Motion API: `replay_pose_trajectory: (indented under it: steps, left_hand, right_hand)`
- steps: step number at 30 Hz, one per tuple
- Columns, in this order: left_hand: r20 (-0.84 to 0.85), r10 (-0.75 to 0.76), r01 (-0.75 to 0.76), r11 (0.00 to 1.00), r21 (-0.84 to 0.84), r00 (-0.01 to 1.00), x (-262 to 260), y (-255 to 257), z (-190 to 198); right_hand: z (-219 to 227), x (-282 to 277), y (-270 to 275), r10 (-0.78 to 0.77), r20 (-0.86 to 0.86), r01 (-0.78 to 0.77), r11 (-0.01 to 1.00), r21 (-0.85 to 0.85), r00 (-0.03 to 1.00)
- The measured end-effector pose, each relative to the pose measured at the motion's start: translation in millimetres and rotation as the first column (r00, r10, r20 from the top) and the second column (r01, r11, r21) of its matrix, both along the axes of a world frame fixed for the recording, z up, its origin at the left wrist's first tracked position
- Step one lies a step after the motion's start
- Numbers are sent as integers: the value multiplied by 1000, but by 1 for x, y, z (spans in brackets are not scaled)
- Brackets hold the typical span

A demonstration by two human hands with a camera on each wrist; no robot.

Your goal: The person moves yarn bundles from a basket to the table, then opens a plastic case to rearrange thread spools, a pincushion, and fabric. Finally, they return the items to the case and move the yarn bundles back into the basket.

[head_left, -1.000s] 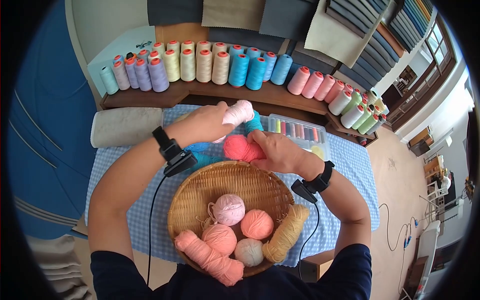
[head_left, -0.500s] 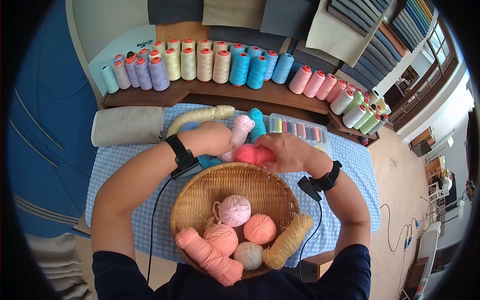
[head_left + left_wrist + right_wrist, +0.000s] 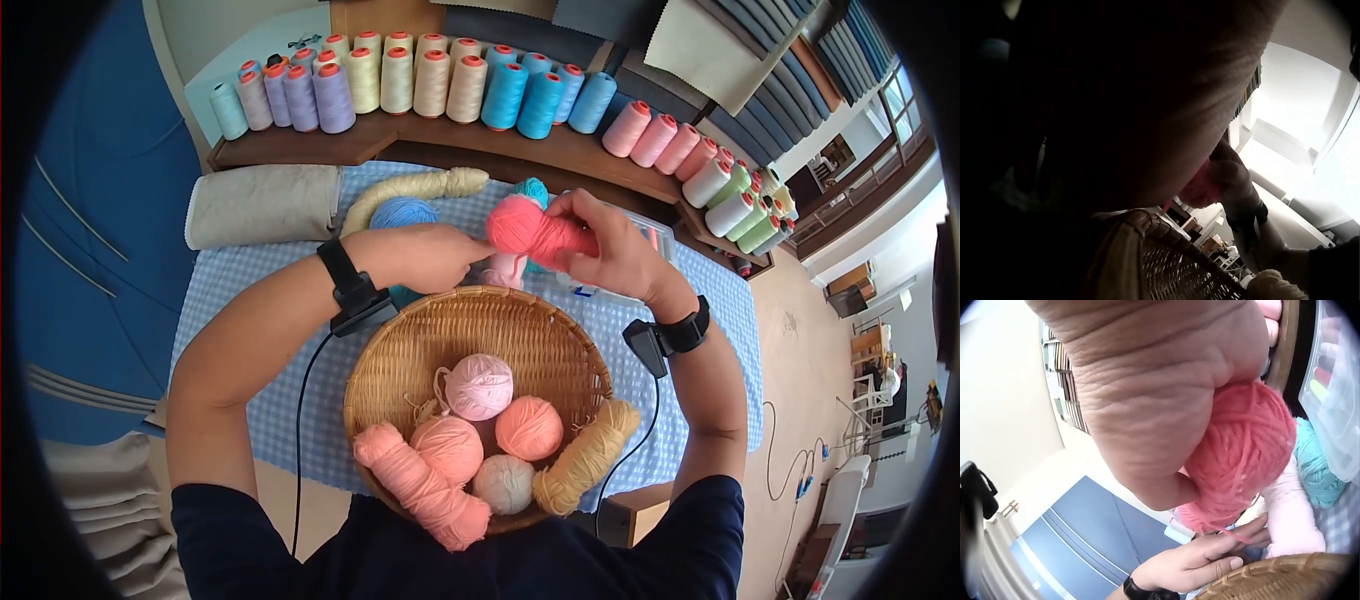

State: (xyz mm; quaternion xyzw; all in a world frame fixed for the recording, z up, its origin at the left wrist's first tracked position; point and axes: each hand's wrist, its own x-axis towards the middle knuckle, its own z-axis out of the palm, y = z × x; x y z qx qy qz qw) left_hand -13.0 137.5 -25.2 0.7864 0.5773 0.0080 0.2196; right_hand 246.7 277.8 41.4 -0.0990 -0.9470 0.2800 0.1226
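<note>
My right hand [image 3: 615, 250] grips a coral-red yarn skein [image 3: 512, 228], raised above the table behind the basket. A loose strand hangs from the skein in the right wrist view. My left hand [image 3: 415, 258] is beside it, fingers fairly straight and pointing right, close to the pale pink skein [image 3: 1291, 519] and the loose strand. A teal skein [image 3: 531, 188] lies behind the coral one. Past the left hand are a blue yarn ball [image 3: 403, 211] and a long cream skein [image 3: 420, 187]. The left wrist view is mostly dark, filled by the palm.
A wicker basket [image 3: 420, 330] stands in front, with a pink ball [image 3: 480, 387], peach yarn, a white ball [image 3: 503, 484] and a tan skein [image 3: 588, 458]. Thread cones line a wooden shelf [image 3: 420, 132] behind. A rolled grey cloth [image 3: 262, 207] lies left; a clear thread box [image 3: 1335, 419], right.
The right hand has lifted the coral skein up off the table. The left hand first set the pale pink skein down beside the teal one, then released it. The head view has tilted lower.
</note>
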Motion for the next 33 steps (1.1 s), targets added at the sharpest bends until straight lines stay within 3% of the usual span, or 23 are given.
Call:
replay_pose_trajectory:
  steps: [1,5,7,8,10,11,13,14,16,17,19,20,22,24,26,27,29,30,31,32,33]
  left_hand:
    - [96,-13,10,999,31,995,-2,-2,2]
    - [125,-25,26,1000,-3,992,2,-7,4]
    - [213,-40,35,999,28,976,0,-8,-1]
    - [214,-40,34,999,30,976,-2,-10,-2]
    - [276,-79,54,994,97,958,-2,-15,-1]
    - [276,-79,55,994,97,958,0,-19,3]
    - [244,-42,19,996,93,969,4,-25,11]
    - [244,-44,22,995,95,969,6,-28,10]
    - [313,-53,-60,938,341,948,11,-38,3]
    - [316,-54,-58,940,336,947,17,-45,6]
    - [255,-175,47,897,439,951,31,-62,17]
    - [260,-174,46,900,433,950,40,-70,24]
    - [231,-368,227,852,472,901,62,-87,34]
    - [208,-375,253,858,447,903,75,-101,31]
    - [176,-391,288,857,427,903,82,-109,24]
    - [121,-359,293,880,373,925,84,-109,15]
    - [54,-326,292,899,326,944,84,-103,0]
    - [116,-316,269,914,303,942,85,-99,-7]
    - [178,-303,248,929,276,936,85,-97,-9]
    - [173,-303,249,928,277,937,85,-95,-4]
    - [138,-292,260,942,212,946,85,-93,2]
  right_hand:
    - [2,-1,-1,-73,-18,71,995,-63,997]
    - [-9,-10,0,-185,-166,177,982,-62,969]
    - [-15,-18,1,-372,-303,380,924,-33,877]
    - [-21,-20,4,-370,-303,380,925,-30,878]
    - [-36,-22,10,-426,-428,532,831,164,797]
    - [-41,-21,8,-426,-427,532,831,164,797]
    - [-48,-15,-2,-411,10,396,884,246,912]
    - [-45,-14,-7,-413,9,398,883,248,911]
    - [-35,-12,-16,-471,62,420,833,359,880]
    - [-34,-10,-16,-473,67,422,834,356,879]
    - [-34,-4,-14,-440,-80,435,817,378,895]
    - [-31,-1,-14,-441,-74,435,819,375,894]
    - [-23,3,-20,-370,-108,385,870,308,923]
    - [-19,6,-28,-350,-128,372,882,289,928]
    - [-13,13,-34,-120,-35,125,954,272,992]
    - [-9,17,-41,-120,-37,126,953,277,992]
    - [-1,26,-60,63,84,-76,985,156,994]
    - [8,31,-71,66,81,-78,984,163,995]
    - [16,36,-82,136,196,-162,979,121,971]
    - [18,42,-92,205,306,-236,969,68,930]
    - [12,49,-101,201,302,-232,970,71,932]
